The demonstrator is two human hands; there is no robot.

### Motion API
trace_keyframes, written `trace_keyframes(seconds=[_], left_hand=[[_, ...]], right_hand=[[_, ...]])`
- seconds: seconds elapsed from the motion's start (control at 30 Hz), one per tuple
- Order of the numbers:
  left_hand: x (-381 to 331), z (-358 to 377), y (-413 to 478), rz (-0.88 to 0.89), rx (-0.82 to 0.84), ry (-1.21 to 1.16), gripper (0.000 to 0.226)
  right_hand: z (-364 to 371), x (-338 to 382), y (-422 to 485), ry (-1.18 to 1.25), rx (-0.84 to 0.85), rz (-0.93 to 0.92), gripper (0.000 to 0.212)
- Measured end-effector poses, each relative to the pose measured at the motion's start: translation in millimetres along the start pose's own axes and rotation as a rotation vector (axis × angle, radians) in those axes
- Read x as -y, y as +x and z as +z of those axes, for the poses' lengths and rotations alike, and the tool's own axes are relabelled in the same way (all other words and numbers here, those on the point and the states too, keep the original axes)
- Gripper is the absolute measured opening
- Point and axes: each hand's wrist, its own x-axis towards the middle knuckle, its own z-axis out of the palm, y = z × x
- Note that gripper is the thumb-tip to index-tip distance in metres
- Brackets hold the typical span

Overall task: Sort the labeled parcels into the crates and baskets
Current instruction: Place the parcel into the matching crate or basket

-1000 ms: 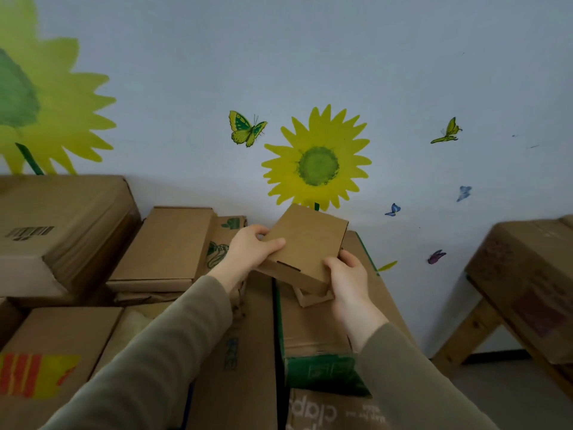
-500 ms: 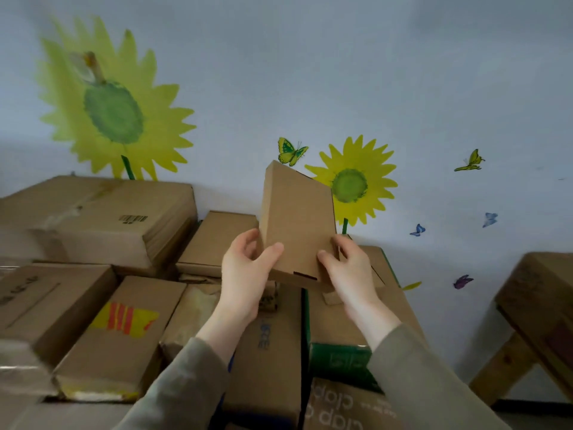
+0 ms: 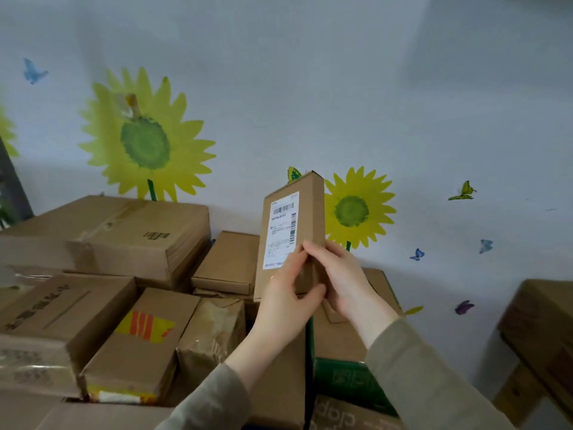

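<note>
I hold a small flat cardboard parcel [image 3: 305, 218] upright in front of the wall, its white barcode label [image 3: 281, 229] facing me. My left hand [image 3: 286, 302] grips its lower edge from the left, thumb across the bottom right. My right hand [image 3: 339, 279] grips the lower right edge, fingers wrapped round the side. The parcel's bottom part is hidden behind both hands. No crate or basket is in view.
A pile of cardboard boxes fills the left and middle: a big box [image 3: 124, 234] at the back, one with a red and yellow sticker [image 3: 145, 336], a flat box [image 3: 229, 262], a green-edged box [image 3: 350, 380]. A wooden stand with a box [image 3: 545, 330] is at right.
The parcel was lifted off the pile, raised upright and turned so its label now faces me. My view swung left, showing more of the box pile.
</note>
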Motion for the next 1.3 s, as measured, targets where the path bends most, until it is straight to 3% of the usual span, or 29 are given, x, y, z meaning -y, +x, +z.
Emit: trace_keyframes(seconds=[0.07, 0.17, 0.33, 0.43, 0.53, 1.03, 1.3], left_hand=[[1.0, -2.5, -1.4, -0.013, 0.050, 0.013, 0.050], [4.3, -10.3, -2.5, -0.056, 0.000, 0.053, 0.036], [13.6, -33.0, -0.5, -0.136, -0.152, 0.104, 0.054], [15.2, -44.7, 2.1, -0.418, -0.157, -0.331, 0.059], [13.0, -49.1, -0.9, -0.500, -0.179, -0.578, 0.047], [11.7, -40.5, -12.1, -0.542, -0.149, -0.544, 0.039], [31.4, -5.4, -51.9, -0.716, -0.175, -0.601, 0.034]], right_hand=[[-5.8, -0.9, -1.1, 0.003, -0.004, 0.027, 0.009], [-13.7, -2.1, -0.2, 0.005, -0.071, 0.008, 0.015], [-21.5, 3.4, -0.1, 0.038, -0.116, 0.062, 0.011], [-25.3, 1.9, 1.9, 0.034, -0.107, 0.090, 0.028], [-23.6, 0.5, 1.6, 0.029, -0.114, 0.098, 0.039], [-36.3, -13.6, -8.5, -0.017, -0.159, 0.102, 0.032], [-65.8, -43.7, -45.9, -0.087, -0.217, 0.139, 0.023]])
